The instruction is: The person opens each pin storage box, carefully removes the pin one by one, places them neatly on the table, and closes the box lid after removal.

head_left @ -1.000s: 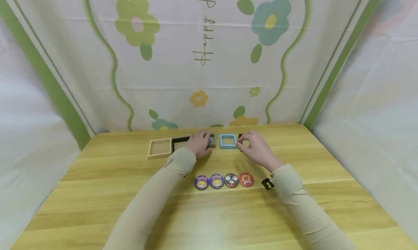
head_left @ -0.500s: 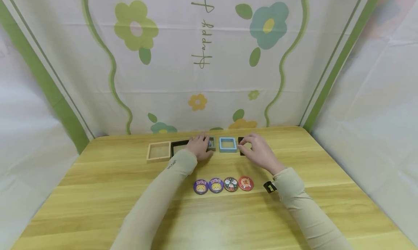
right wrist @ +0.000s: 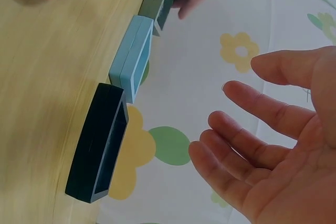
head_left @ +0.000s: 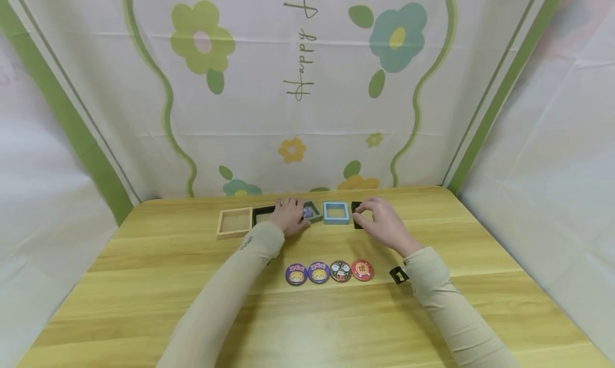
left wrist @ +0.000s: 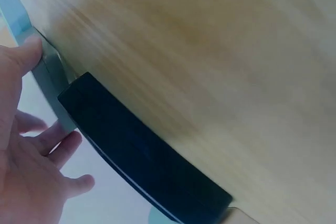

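My left hand [head_left: 288, 217] grips a small grey square frame [left wrist: 50, 72] at the back of the table, thumb on its near side and fingers on the far side. A purple patterned piece [head_left: 307, 212] shows inside that frame, which stands slightly askew. Right of it sits a light blue square frame [head_left: 336, 221], then a small black frame [right wrist: 94, 145]. Near this black frame hovers my right hand [head_left: 381, 224], its fingers loosely bent and holding nothing, apart from the frame in the right wrist view.
Left of the grey frame are a larger black frame [left wrist: 142, 150] and a tan wooden frame [head_left: 234, 235]. A row of round badges lies nearer me: two purple ones [head_left: 296, 274], a dark green one [head_left: 340, 271] and a red one [head_left: 362, 270]. A flowered cloth [head_left: 250, 106] hangs behind the table.
The grey frame has turned askew, its right end now closer to the light blue frame. My left hand has shifted slightly left with it. The right hand has hardly moved.
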Motion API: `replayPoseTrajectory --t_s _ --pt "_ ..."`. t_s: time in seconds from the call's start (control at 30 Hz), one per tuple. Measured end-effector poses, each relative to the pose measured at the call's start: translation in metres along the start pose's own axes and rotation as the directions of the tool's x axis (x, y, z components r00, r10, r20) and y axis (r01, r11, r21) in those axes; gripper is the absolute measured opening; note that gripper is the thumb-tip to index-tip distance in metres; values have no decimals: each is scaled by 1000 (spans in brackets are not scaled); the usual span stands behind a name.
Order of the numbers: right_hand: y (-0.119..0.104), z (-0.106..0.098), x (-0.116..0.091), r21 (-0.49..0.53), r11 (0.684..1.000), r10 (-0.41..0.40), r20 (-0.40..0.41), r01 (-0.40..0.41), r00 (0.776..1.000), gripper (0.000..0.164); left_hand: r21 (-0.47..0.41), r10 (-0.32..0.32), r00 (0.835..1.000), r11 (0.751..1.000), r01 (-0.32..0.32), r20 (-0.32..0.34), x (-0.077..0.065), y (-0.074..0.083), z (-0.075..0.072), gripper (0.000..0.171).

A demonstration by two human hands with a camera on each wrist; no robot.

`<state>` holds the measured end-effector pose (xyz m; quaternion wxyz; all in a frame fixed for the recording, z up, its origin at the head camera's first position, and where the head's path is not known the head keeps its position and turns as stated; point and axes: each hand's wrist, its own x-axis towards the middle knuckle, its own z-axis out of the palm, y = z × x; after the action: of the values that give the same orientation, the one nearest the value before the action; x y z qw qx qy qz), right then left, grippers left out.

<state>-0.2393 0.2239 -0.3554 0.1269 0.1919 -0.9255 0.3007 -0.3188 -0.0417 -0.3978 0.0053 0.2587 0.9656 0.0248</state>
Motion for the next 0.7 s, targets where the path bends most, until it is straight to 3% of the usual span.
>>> replayPoseTrajectory --t_s 0.2,0.3,0.5,0.7 --pt "-1 -1 0 4 1000 -7 -11 7 1000 18 -85 39 999 996 -41 -31 -5 -8 -6 80" --pt "-2 0 0 5 1000 -8 -15 8 1000 18 -120 68 995 990 -77 -77 -13 -13 -13 81" --pt "-4 1 -1 14 1000 -15 -20 15 1000 16 -140 128 985 980 -145 -119 -47 -21 -33 84" --pt "-5 0 0 10 1000 -21 -16 21 1000 15 -131 170 971 972 -193 -167 -77 -27 -37 84"
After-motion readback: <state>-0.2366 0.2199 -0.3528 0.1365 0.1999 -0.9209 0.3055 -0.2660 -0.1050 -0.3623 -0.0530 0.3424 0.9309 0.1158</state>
